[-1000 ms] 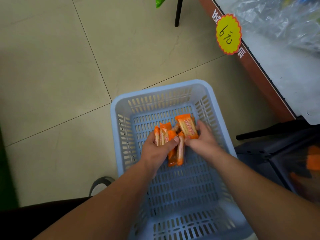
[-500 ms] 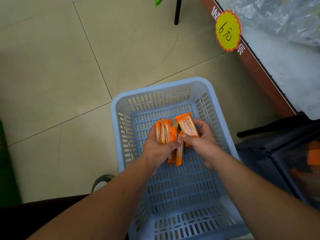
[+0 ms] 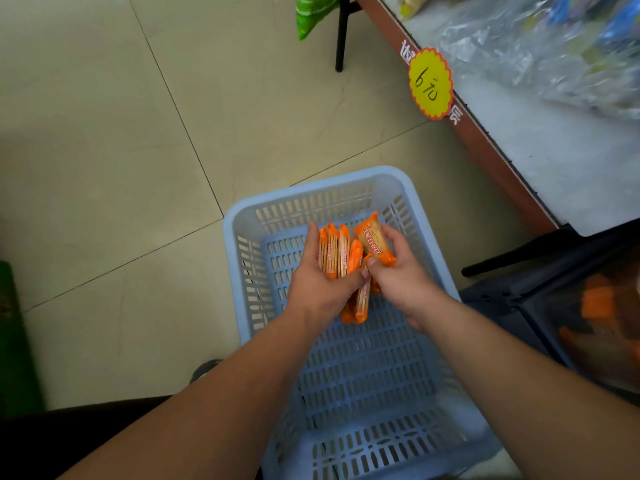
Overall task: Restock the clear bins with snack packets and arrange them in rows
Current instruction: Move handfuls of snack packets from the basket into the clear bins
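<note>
A tiled floor (image 3: 121,150) fills the left and far part of the scene, and a display shelf (image 3: 554,161) with clear plastic bags runs along the far right. A pale blue slotted basket (image 3: 408,188) sits on the floor in the near middle. Above the basket's far half, the left hand (image 3: 318,289) clasps a bundle of orange snack packets (image 3: 334,251) standing on edge, fingers curled round them. The right hand (image 3: 401,278), just beside it, pinches a single orange packet (image 3: 374,239) flat between thumb and fingers. A yellow price tag (image 3: 430,83) hangs on the shelf edge.
</note>
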